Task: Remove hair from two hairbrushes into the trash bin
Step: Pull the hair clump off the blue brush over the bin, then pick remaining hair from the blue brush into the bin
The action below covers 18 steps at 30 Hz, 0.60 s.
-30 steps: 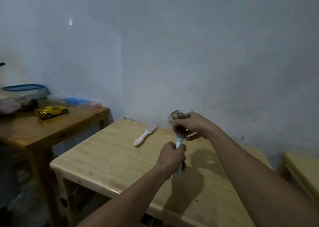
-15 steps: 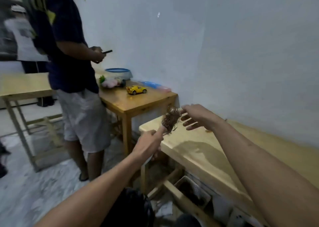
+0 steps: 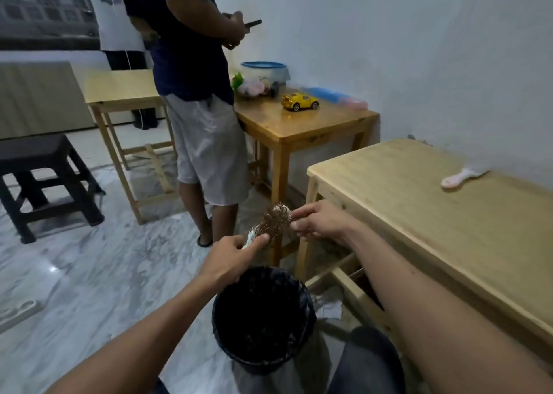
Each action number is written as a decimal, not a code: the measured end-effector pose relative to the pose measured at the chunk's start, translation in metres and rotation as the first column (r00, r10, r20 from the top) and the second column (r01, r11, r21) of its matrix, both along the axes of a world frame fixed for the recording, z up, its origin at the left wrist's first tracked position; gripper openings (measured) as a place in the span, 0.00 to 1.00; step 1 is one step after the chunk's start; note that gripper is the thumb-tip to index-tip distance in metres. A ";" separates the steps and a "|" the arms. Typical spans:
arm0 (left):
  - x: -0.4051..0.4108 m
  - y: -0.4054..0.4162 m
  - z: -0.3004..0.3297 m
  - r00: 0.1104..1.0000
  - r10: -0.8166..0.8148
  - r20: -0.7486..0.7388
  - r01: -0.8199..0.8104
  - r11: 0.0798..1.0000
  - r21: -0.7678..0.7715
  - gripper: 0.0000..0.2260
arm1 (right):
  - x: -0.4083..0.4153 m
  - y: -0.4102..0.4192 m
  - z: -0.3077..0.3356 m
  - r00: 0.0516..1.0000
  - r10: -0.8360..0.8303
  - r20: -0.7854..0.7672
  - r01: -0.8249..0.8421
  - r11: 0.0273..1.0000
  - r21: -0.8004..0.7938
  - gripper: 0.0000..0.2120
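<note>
My left hand grips the handle of a pale hairbrush whose head is matted with brown hair. The brush hangs over the floor just beyond the trash bin, a round bin lined with a black bag. My right hand is at the right side of the brush head, fingertips pinching at the hair. A second hairbrush, white with a pink handle, lies on the light wooden table near the wall.
A person in a dark shirt and grey shorts stands close beyond the bin. Behind is a darker wooden table with a yellow toy car and a blue-lidded container. A black stool and another table stand left.
My view swung left and down from the table top. Both hands carried the hairy brush off the table edge to above the trash bin, which is now in sight.
</note>
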<state>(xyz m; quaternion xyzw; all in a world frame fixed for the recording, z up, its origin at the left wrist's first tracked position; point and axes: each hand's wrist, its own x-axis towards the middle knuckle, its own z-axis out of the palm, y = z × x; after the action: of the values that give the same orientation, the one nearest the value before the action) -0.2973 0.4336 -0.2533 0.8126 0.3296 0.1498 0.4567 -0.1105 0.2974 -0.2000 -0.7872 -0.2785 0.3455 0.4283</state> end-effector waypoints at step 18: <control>-0.053 0.044 -0.085 0.902 0.315 -0.295 -0.265 0.944 0.196 0.31 | -0.013 0.018 -0.113 0.888 -0.198 0.415 0.302 0.932 -0.201 0.10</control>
<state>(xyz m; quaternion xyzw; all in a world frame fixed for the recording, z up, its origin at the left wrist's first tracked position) -0.3503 0.4779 -0.3381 0.8000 0.5049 0.1059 0.3063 -0.1235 0.3156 -0.3133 -0.9184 -0.2054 0.1578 0.2991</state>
